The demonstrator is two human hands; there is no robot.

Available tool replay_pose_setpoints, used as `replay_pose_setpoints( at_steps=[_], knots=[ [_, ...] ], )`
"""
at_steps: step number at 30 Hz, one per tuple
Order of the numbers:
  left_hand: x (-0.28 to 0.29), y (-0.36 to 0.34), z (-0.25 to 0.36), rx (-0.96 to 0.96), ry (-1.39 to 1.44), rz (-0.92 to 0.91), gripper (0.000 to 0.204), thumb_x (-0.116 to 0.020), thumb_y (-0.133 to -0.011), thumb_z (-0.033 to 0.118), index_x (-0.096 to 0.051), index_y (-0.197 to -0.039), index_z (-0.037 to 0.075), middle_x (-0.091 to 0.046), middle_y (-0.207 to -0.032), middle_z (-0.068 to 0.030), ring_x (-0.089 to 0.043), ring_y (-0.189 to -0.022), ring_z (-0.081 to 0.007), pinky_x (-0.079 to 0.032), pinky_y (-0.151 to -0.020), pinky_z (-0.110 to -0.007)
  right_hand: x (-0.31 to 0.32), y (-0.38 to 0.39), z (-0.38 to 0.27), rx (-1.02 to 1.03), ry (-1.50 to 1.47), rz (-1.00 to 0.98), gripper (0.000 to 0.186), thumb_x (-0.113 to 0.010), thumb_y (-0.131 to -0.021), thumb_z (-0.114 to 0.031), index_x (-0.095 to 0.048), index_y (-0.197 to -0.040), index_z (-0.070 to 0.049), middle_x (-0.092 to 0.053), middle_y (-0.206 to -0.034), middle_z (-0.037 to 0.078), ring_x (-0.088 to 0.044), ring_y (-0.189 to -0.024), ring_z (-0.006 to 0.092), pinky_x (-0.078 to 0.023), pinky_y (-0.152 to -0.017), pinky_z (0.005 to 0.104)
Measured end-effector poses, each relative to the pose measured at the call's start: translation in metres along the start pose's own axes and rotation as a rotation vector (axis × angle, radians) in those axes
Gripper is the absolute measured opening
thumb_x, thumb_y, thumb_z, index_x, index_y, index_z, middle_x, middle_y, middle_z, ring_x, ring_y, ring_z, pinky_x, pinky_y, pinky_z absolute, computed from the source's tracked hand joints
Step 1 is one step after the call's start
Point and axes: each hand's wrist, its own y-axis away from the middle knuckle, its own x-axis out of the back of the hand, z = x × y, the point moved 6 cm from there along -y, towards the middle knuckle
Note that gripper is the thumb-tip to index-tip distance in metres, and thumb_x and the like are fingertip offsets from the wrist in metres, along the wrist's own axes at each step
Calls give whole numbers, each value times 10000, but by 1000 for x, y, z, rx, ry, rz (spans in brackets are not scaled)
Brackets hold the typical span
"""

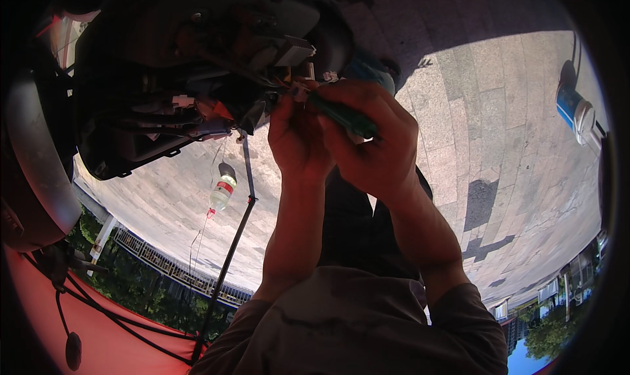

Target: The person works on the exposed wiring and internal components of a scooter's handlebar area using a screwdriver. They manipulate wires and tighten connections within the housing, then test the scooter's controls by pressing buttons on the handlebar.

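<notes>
I see both hands raised to the opened underside of a dark housing (197, 66), where a tangle of wires (197, 112) and connectors is exposed. My right hand (374, 145) is closed around a green-handled screwdriver (344, 117); that grip is narrow and firm on the handle. The tool's long axis runs from lower right up to the upper left, so the handle end lies toward my right wrist and the tip aims at a small fitting (298, 89) at the edge of the housing, just beside the white connector block (289, 50). The tip itself is hidden behind my fingers, so I cannot tell whether it is seated.

My left hand (295, 135) sits directly under that fitting, fingers pinched together near it. I judge it is steadying a small part or wire there, but what it grips is too small to make out. The two hands touch, left just below and left of right.

The fitting lies up and to the left of the right grip, on the shaft's line. The left hand is nearer to it.

A clear bottle (223, 190) with a red label lies on the paving well apart, and a thin black rod (236, 237) slants down past my left forearm.
</notes>
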Motion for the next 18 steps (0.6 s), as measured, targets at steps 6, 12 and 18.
replay_pose_setpoints(
  at_steps=[6,12,18],
  knots=[
    [4,-1,2,-28,-163,48,223,-493,-928,197,-559,-1093,63,-617,-1056,-75,-563,-1022,-196,-443,-917,-356,0,0,3,-43,32,-32,277,-655,-745,48,-623,-1017,3,-657,-954,130,-669,-855,211,-524,-716,268],
    [14,1,6,-72,-318,35,204,-508,-925,186,-560,-1086,72,-617,-1051,-66,-576,-1000,-194,-464,-889,-349,-1,7,16,-102,-27,30,269,-671,-715,32,-648,-977,-24,-659,-881,102,-677,-764,220,-527,-646,260],
    [28,2,10,-53,-353,102,188,-529,-919,163,-563,-1077,66,-613,-1038,-65,-584,-989,-195,-472,-877,-334,-1,18,34,-148,-100,7,273,-670,-722,61,-631,-981,-14,-660,-873,100,-679,-788,209,-522,-673,248]
  ],
)
